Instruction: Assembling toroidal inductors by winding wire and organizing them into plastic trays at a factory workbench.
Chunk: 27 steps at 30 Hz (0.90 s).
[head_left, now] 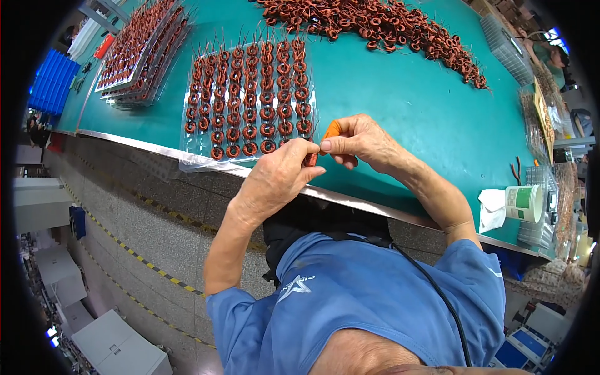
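Both my hands meet above the table's front edge, just right of a clear plastic tray (192, 149). Between the fingers of my left hand (275, 172) is a copper-coloured wire-wound ring coil (310, 160), partly hidden by them. My right hand (365, 142) wears an orange finger cover (332, 129) on its index finger. Its thumb and index finger are pinched together against my left fingertips; what they grip is too small to make out. Rows of similar coils (250, 131) fill much of the tray, with wire ends sticking up at its far side.
A large heap of loose coils (375, 25) lies on the green table (400, 87) at the back. Stacked filled trays (134, 56) stand at back left, near blue bins (53, 81). At right are a white-and-green tub (524, 203), a white tissue (492, 209) and clear trays (506, 50).
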Each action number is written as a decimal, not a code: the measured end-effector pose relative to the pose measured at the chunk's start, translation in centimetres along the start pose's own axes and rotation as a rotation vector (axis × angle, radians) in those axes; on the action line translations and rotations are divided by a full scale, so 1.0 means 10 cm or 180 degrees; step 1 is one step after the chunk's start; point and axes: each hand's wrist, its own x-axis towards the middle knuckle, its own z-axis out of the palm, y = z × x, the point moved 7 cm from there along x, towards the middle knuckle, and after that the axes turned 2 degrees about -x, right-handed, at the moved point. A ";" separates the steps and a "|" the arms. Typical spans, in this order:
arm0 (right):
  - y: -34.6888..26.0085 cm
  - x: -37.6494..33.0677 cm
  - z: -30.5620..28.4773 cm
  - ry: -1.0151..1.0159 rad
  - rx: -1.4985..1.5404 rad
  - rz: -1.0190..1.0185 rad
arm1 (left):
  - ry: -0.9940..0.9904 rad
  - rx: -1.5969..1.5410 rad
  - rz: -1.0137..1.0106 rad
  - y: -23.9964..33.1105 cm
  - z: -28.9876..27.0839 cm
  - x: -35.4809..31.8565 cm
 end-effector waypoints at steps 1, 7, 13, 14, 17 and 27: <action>-0.02 0.00 -0.02 0.0094 -0.0034 -0.0091 | 0.0242 0.0098 0.0066 0.01 0.00 0.00; -0.44 -0.36 0.12 0.1247 -0.1295 -0.1865 | 0.1060 -0.0952 -0.0391 -0.13 0.06 -0.05; -0.30 -0.25 0.04 0.0396 0.0086 -0.0884 | 0.0936 -0.3511 0.0240 -0.02 0.17 -0.08; -0.26 -0.23 0.02 0.0407 0.0104 -0.0829 | 0.1000 -0.3301 0.0120 -0.02 0.17 -0.09; -0.22 -0.21 0.00 0.0444 -0.0201 -0.0869 | 0.0969 -0.2694 -0.0182 -0.11 0.22 -0.10; -0.46 -0.21 0.02 0.0765 -0.1566 -0.1650 | 0.0864 -0.2013 -0.0299 -0.23 0.37 -0.09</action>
